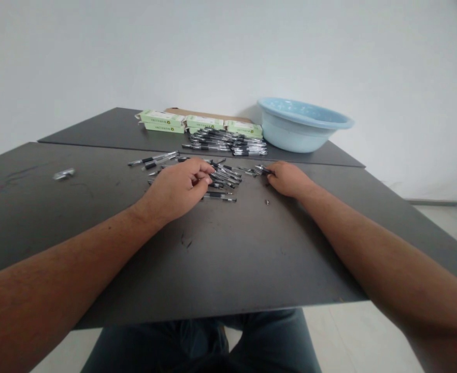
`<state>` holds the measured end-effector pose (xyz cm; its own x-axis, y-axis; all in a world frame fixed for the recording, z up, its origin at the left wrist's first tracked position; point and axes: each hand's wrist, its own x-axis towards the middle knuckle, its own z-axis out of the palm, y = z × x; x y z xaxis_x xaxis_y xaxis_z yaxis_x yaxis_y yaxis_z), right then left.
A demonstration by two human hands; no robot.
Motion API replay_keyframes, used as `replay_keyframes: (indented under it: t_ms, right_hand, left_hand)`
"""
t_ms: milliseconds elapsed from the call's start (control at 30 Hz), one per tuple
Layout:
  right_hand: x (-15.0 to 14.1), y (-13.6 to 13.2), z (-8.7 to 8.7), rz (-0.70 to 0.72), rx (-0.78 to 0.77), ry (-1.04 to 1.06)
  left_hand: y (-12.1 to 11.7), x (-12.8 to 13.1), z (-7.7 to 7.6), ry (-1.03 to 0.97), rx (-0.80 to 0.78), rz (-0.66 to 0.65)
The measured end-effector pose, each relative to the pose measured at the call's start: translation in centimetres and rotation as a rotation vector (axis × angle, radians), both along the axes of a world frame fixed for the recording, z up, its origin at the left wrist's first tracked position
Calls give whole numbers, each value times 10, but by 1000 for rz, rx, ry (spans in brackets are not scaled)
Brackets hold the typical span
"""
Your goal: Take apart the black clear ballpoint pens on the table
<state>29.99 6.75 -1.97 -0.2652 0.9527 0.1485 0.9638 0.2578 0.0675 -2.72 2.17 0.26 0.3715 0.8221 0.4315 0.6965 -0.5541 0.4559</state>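
Over the loose pile of clear-barrelled pens with black grips [228,176], my left hand [177,187] has its fingers curled in and the thumb near them. Whether a pen is between those fingertips cannot be made out. My right hand [288,178] rests low on the table to the right of the pile, its fingers closed on a pen [263,169]. The black grip and a clear or metallic end of this pen stick out to the left; the remainder is hidden. A few small clear pen parts [247,170] lie between the hands.
Behind the pile, more pens [213,139] are stacked against light green boxes [162,118]. A light blue basin [300,134] stands at the back right. One clear plastic piece [64,174] lies far left, and a tiny metallic bit [267,202] is near my right hand on the dark table [220,259].
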Motion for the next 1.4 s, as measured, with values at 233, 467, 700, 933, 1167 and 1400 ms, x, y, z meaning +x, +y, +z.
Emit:
replay_keyframes:
  t_ms: [233, 467, 700, 933, 1167, 1400]
  right_hand:
    - [5, -2, 5, 4, 46, 20]
    - [-15, -40, 23, 294, 113, 302]
    - [-63, -97, 37, 611, 12, 492]
    - [-74, -109, 42, 665, -63, 565]
    - [-53, -93, 37, 503, 101, 476]
    - [-46, -83, 33, 403, 153, 332]
  left_hand:
    - [1, -1, -1, 2, 4, -13]
    - [0, 2, 0, -3, -2, -45]
    - [-8, 5, -6, -47, -42, -228]
    - [-16, 9, 2, 97, 58, -280]
    - [-15, 8, -3, -100, -66, -128]
    - [-15, 9, -6, -144, -99, -132]
